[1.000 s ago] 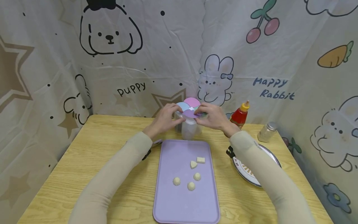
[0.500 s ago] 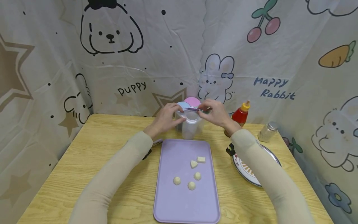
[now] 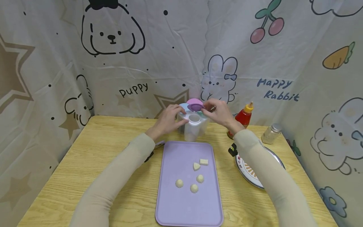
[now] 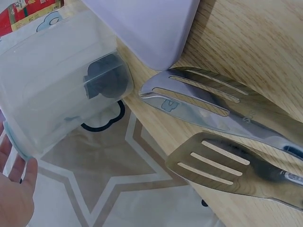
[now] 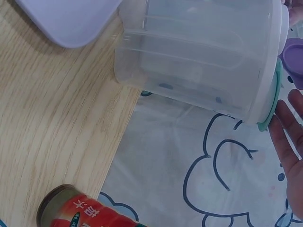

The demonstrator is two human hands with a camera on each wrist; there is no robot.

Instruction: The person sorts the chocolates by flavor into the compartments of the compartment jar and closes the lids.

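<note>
A clear plastic container (image 3: 191, 133) with several coloured petal-shaped lids stands at the table's back edge. Its purple lid (image 3: 195, 107) is flipped up, baring a round white-rimmed opening (image 3: 194, 118). My left hand (image 3: 169, 118) grips the container's top at its left side, thumb near the opening. In the left wrist view, fingers (image 4: 18, 168) lie by the blue lid's edge, and a dark object (image 4: 108, 78) shows inside the container. My right hand (image 3: 219, 113) pinches the purple lid's right edge; the right wrist view shows its fingers beside the green lid (image 5: 271, 101).
A purple tray (image 3: 188, 211) in front bears several small white pieces (image 3: 194, 188). To the right stand a red sauce bottle (image 3: 242, 118), a glass shaker (image 3: 271, 133) and a patterned plate (image 3: 249, 179). Metal tongs (image 4: 208, 101) and a slotted turner (image 4: 213, 168) lie left of the tray.
My right hand has swung the purple lid up and back from lying flat, uncovering the round opening. My left hand has stayed on the container.
</note>
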